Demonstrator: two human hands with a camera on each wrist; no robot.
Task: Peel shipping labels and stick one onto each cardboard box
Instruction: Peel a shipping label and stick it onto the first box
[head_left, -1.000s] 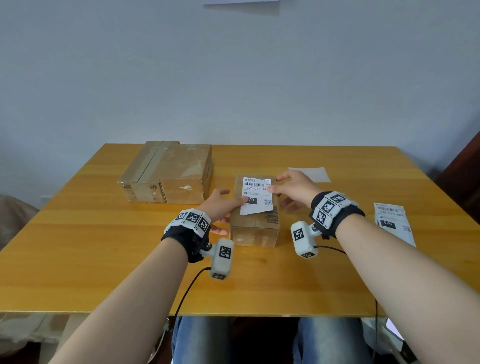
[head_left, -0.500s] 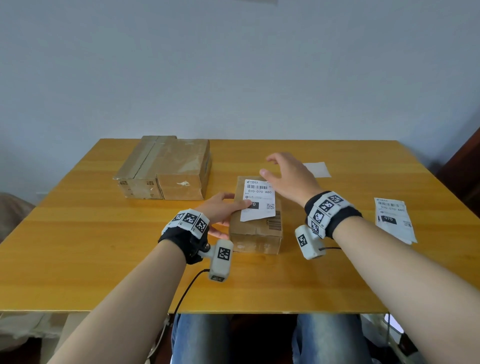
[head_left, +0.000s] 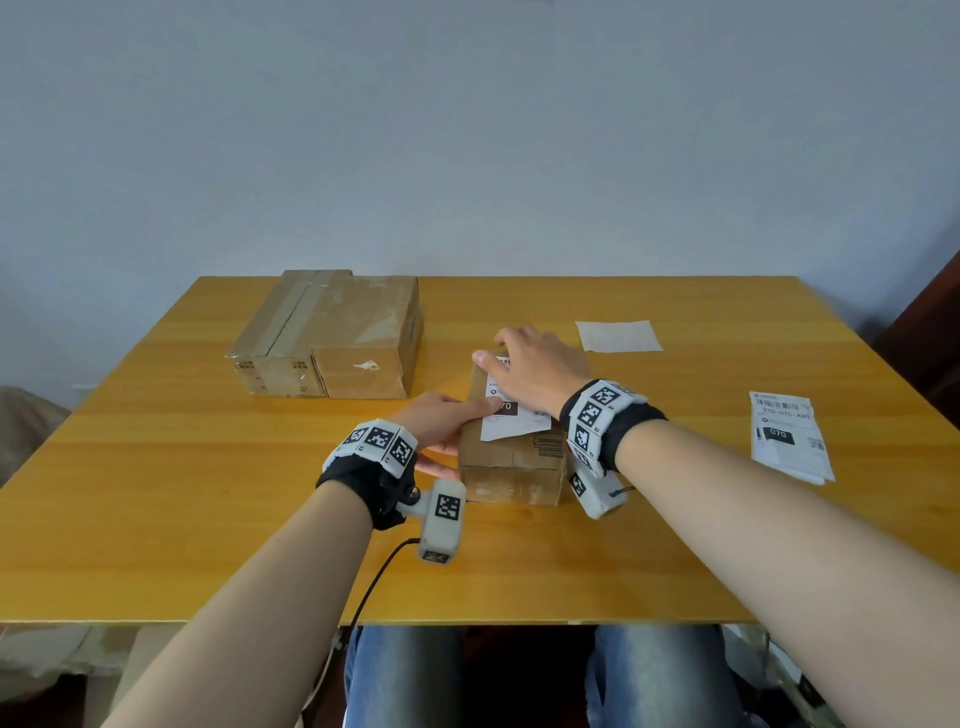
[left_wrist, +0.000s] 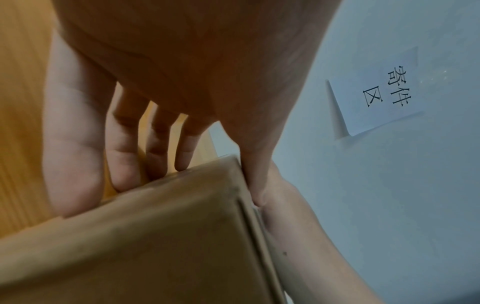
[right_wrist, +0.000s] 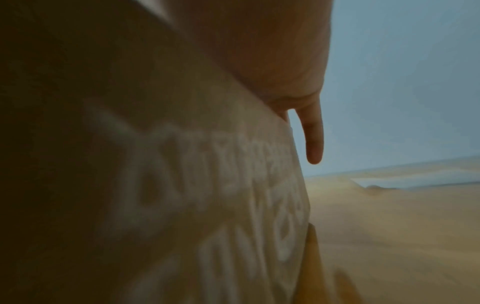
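The right hand (head_left: 537, 371) let go of the shipping label's (head_left: 511, 423) far edge, lifted (fingers spread), then came down flat on it, pressing it onto the small box (head_left: 511, 467) beside the left hand (head_left: 441, 423).

Black wristbands (head_left: 618, 431), checkered tags, jeans (head_left: 405, 675)

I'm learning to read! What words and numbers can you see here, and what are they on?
"070-070-A80" and "070": loose shipping label at the table's right.
"70": label on the small box, rest hidden under the right hand.
"寄件区": paper sign on the wall.
Small print, barcodes, box markings: too small.
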